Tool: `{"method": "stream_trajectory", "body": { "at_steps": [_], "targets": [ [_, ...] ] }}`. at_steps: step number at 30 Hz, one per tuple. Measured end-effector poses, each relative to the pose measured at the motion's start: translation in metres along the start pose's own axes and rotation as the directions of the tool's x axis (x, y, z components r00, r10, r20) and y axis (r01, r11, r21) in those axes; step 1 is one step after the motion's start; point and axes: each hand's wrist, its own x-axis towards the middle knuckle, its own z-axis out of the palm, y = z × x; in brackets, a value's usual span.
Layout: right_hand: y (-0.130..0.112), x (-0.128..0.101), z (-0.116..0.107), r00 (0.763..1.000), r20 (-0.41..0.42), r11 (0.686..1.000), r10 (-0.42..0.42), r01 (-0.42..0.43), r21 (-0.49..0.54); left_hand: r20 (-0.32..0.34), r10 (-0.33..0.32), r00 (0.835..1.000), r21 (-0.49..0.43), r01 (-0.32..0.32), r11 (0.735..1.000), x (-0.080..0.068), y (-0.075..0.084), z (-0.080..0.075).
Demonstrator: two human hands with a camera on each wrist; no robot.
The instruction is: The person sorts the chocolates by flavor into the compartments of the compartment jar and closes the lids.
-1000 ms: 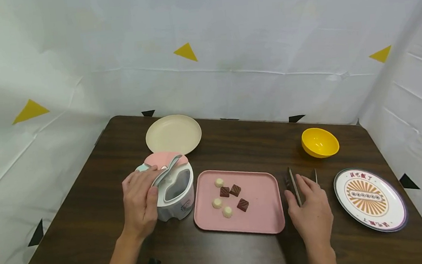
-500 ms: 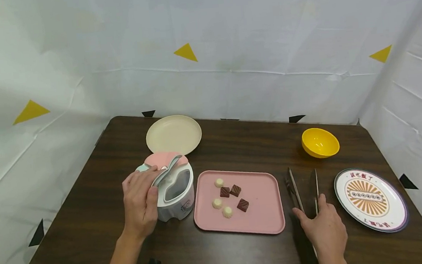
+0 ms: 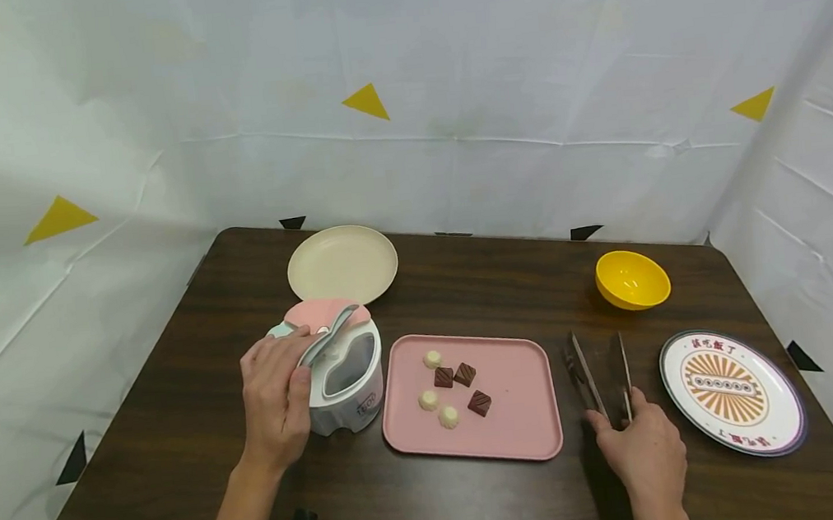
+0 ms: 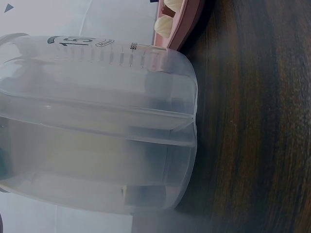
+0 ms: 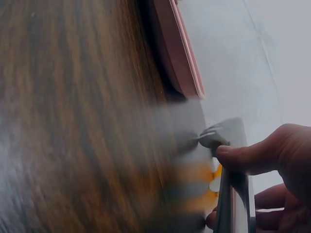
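On the dark wooden table (image 3: 464, 289) in front of me, a cream plate (image 3: 342, 264) sits at the far left, a yellow bowl (image 3: 631, 280) at the far right. Nearer on my right lies a patterned plate (image 3: 730, 392) with an orange sunburst. White sheeting (image 3: 446, 84) with yellow triangles (image 3: 367, 102) surrounds everything

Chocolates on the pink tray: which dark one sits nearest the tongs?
The lone dark chocolate at the tray's near right; the other two dark ones sit together farther back, farther from the tongs.
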Motion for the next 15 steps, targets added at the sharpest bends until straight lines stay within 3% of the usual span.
{"method": "stream_trajectory", "body": {
  "at_steps": [9, 12, 15],
  "targets": [
    [0.001, 0.0, -0.009, 0.999, 0.046, 1.0, 0.013, -0.013, 0.0, -0.001, -0.002, 1.0, 0.002, 0.002, 1.0, 0.0, 0.001, 0.0],
    [-0.001, -0.001, -0.015, 0.998, 0.043, 0.999, -0.038, 0.038, -0.002, -0.001, -0.001, 1.0, 0.002, 0.001, 1.0, 0.0, 0.001, 0.0],
    [-0.006, -0.002, -0.018, 0.989, 0.018, 0.989, -0.148, 0.148, 0.0, -0.002, 0.0, 1.0, 0.005, 0.0, 1.0, 0.001, 0.001, 0.0]
  ]
}}
